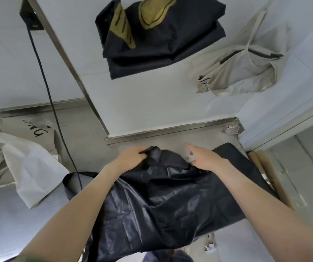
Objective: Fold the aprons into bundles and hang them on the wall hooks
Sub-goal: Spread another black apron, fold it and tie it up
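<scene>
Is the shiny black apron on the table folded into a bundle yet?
Not yet. The black apron lies crumpled and spread over the table; the left hand grips one bunched edge.

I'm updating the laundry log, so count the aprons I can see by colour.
Dark: 2, the hanging dark apron and the crumpled dark apron on the counter.
Beige: 2, the hanging beige apron and the beige heap on the counter, possibly more than one apron.
Total: 4.

Crumpled shiny black apron [170, 201] under our left hand [131, 156] and right hand [206, 157]; black-gold bundle [157, 38], beige bundle [246, 72] hang beyond, likely hooked.
</scene>
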`<act>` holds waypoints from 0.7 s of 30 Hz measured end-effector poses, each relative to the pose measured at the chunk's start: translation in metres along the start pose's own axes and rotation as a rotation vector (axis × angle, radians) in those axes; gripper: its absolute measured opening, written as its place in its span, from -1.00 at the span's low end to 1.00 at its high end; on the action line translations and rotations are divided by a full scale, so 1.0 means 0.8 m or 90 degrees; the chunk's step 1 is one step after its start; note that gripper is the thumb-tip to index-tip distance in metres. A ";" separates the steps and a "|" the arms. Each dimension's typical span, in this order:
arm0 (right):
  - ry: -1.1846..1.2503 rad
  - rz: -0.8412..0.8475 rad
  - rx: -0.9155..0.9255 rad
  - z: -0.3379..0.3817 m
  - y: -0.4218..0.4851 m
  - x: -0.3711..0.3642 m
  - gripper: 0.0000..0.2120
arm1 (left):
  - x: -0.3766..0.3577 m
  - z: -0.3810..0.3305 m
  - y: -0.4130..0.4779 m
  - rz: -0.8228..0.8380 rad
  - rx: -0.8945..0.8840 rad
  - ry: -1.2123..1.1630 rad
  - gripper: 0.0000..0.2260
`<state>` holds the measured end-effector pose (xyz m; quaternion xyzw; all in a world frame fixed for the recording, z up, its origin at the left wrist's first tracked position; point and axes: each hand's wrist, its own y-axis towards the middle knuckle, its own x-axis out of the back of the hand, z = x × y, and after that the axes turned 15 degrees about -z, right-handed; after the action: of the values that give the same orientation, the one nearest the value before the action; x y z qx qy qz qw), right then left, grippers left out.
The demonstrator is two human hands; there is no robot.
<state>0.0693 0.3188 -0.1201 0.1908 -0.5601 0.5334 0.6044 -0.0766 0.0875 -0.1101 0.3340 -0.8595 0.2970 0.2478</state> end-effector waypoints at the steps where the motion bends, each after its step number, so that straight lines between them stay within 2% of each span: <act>1: -0.002 0.021 0.002 0.004 0.001 -0.001 -0.29 | 0.002 -0.001 0.003 -0.057 -0.010 -0.002 -0.67; 4: -0.004 0.090 0.035 0.016 0.000 -0.004 -0.48 | 0.004 -0.009 0.004 -0.136 -0.017 -0.005 -0.69; 6: 0.063 0.156 0.027 0.025 -0.001 -0.007 -0.59 | 0.005 -0.010 0.002 -0.152 -0.026 -0.017 -0.72; 10: 0.415 0.219 -0.040 0.041 0.005 -0.013 -0.45 | 0.010 -0.007 0.000 -0.161 0.006 -0.138 -0.76; 12: 0.598 0.256 -0.033 0.051 0.004 -0.006 -0.47 | 0.013 -0.010 -0.002 -0.136 0.009 -0.190 -0.73; 14: 0.675 0.284 0.004 0.062 0.004 0.001 -0.53 | 0.016 -0.017 -0.005 -0.118 -0.011 -0.190 -0.75; 16: 0.665 0.253 0.032 0.070 0.004 0.007 -0.61 | 0.019 -0.022 -0.009 -0.129 -0.027 -0.188 -0.76; 21: 0.511 0.001 -0.009 0.058 0.007 0.033 -0.83 | 0.043 -0.008 -0.017 -0.160 -0.031 -0.131 -0.79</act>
<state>0.0371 0.2934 -0.0852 -0.0377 -0.2831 0.5620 0.7763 -0.0876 0.0688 -0.0799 0.4614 -0.8388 0.2069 0.2020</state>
